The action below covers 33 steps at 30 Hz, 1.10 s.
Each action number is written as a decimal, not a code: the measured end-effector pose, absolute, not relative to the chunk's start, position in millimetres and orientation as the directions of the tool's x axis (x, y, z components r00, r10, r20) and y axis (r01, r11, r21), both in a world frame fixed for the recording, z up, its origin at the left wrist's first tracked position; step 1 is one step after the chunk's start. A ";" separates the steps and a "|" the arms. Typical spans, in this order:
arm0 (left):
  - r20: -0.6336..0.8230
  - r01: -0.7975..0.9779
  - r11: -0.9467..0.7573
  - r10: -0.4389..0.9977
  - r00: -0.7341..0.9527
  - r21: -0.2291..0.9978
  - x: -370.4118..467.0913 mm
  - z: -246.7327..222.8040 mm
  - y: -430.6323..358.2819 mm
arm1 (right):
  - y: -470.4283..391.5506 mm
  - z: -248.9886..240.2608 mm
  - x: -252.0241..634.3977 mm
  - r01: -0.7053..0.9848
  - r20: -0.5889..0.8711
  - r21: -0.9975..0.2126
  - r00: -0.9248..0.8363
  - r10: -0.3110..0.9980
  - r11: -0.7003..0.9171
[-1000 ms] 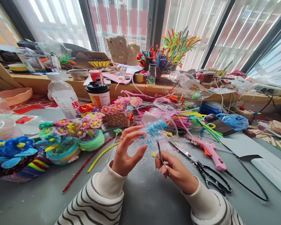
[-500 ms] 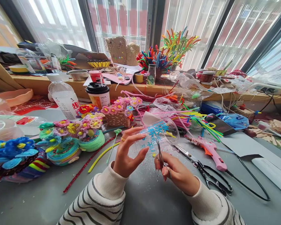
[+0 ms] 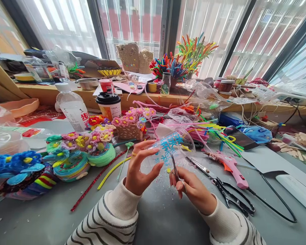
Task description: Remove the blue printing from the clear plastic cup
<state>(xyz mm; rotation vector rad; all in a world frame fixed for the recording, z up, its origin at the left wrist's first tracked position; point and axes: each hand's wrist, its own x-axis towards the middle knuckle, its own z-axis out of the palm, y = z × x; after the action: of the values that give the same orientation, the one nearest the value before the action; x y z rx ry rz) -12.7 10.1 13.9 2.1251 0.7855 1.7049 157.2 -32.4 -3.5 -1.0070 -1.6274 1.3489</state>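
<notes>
A clear plastic cup with blue lettering (image 3: 172, 146) lies tilted on its side in my left hand (image 3: 142, 166), its rim toward the right. The thumb and fingers are spread round the cup's left end. My right hand (image 3: 192, 189) grips small metal scissors (image 3: 175, 168) by the handles, and the blades point up against the near side of the cup. Small clear scraps (image 3: 162, 200) are scattered on the grey table below. Larger black-handled scissors (image 3: 228, 194) rest to the right of my right hand.
Pipe-cleaner flower pots (image 3: 100, 153) stand at the left, near a plastic bottle (image 3: 73, 109) and a lidded coffee cup (image 3: 108, 105). A pink glue gun (image 3: 233, 170) with a black cord lies at the right. Loose pipe cleaners (image 3: 188, 126) are heaped behind the cup.
The view has shifted slightly, so the scene sits a little lower and further right. The cup has turned slightly in my left hand, while both hands keep nearly the same pose.
</notes>
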 end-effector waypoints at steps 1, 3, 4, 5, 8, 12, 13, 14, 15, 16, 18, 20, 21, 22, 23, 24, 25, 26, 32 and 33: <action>0.796 0.218 -0.804 0.588 0.145 0.554 -12.9 13.2 10.6 | -32.2 -4.3 156.8 0.089 0.080 -0.989 -0.366 0.927 0.121; 0.799 0.201 -0.808 0.583 0.146 0.553 -13.1 11.8 11.5 | -32.4 -5.0 155.4 0.088 0.081 -0.989 -0.324 0.943 0.115; 0.801 0.192 -0.810 0.581 0.144 0.554 -13.1 11.3 11.8 | -32.8 -5.1 154.6 0.087 0.083 -0.990 -0.301 0.950 0.113; 0.802 0.183 -0.812 0.580 0.143 0.554 -12.9 11.0 12.0 | -33.3 -5.0 153.8 0.083 0.087 -0.990 -0.276 0.957 0.114; 0.804 0.166 -0.814 0.578 0.138 0.557 -12.2 10.5 12.1 | -35.3 -4.8 151.4 0.077 0.102 -0.990 -0.204 0.974 0.120; 0.803 0.159 -0.812 0.581 0.131 0.561 -12.4 10.2 11.7 | -36.0 -5.9 150.6 0.065 0.091 -0.992 -0.194 0.977 0.106; 0.802 0.159 -0.812 0.582 0.134 0.562 -12.8 10.3 11.7 | -35.7 -6.2 150.9 0.063 0.090 -0.992 -0.207 0.974 0.105; 0.801 0.162 -0.811 0.583 0.137 0.562 -13.2 10.5 11.6 | -35.4 -6.4 151.3 0.067 0.092 -0.992 -0.223 0.970 0.109; 0.801 0.166 -0.811 0.583 0.140 0.561 -13.7 10.8 11.5 | -35.1 -6.3 151.7 0.076 0.098 -0.990 -0.243 0.965 0.120; 0.801 0.174 -0.811 0.582 0.142 0.559 -14.1 11.2 11.4 | -34.8 -6.0 152.1 0.088 0.110 -0.987 -0.268 0.957 0.138; 0.804 0.193 -0.814 0.577 0.148 0.548 -14.6 12.3 11.3 | -34.4 -4.7 152.7 0.103 0.135 -0.979 -0.326 0.936 0.178; 0.810 0.212 -0.820 0.566 0.155 0.532 -14.8 13.4 11.3 | -34.4 -3.0 153.3 0.101 0.145 -0.975 -0.377 0.915 0.197; 0.813 0.220 -0.823 0.560 0.160 0.524 -15.0 13.9 11.3 | -34.4 -2.1 153.8 0.099 0.141 -0.976 -0.397 0.907 0.195; 0.814 0.226 -0.824 0.557 0.164 0.519 -15.1 14.2 11.2 | -34.5 -1.3 154.4 0.100 0.133 -0.977 -0.415 0.900 0.190; 0.815 0.231 -0.825 0.556 0.165 0.516 -15.3 14.6 11.2 | -34.4 -0.7 155.1 0.103 0.123 -0.977 -0.431 0.894 0.184; 0.814 0.236 -0.824 0.557 0.166 0.516 -15.5 14.8 11.0 | -34.3 -0.2 156.0 0.109 0.115 -0.977 -0.444 0.889 0.181; 0.812 0.238 -0.822 0.559 0.165 0.517 -15.8 15.0 10.9 | -34.1 0.0 156.8 0.116 0.109 -0.977 -0.454 0.884 0.180; 0.811 0.238 -0.820 0.562 0.163 0.520 -16.0 15.2 10.7 | -33.9 0.0 157.6 0.124 0.105 -0.976 -0.459 0.882 0.180; 0.789 0.224 -0.801 0.592 0.164 0.555 -15.8 14.6 10.0 | -32.5 -1.5 158.7 0.153 0.113 -0.969 -0.434 0.894 0.197; 0.788 0.225 -0.800 0.594 0.165 0.556 -15.5 14.4 10.0 | -32.4 -1.7 158.5 0.151 0.115 -0.969 -0.431 0.895 0.197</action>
<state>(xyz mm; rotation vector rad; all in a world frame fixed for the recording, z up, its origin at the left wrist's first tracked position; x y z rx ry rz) -15.5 10.0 14.4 2.1372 0.7843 1.6737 158.5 -32.4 -1.7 -0.9874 -1.7451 1.2917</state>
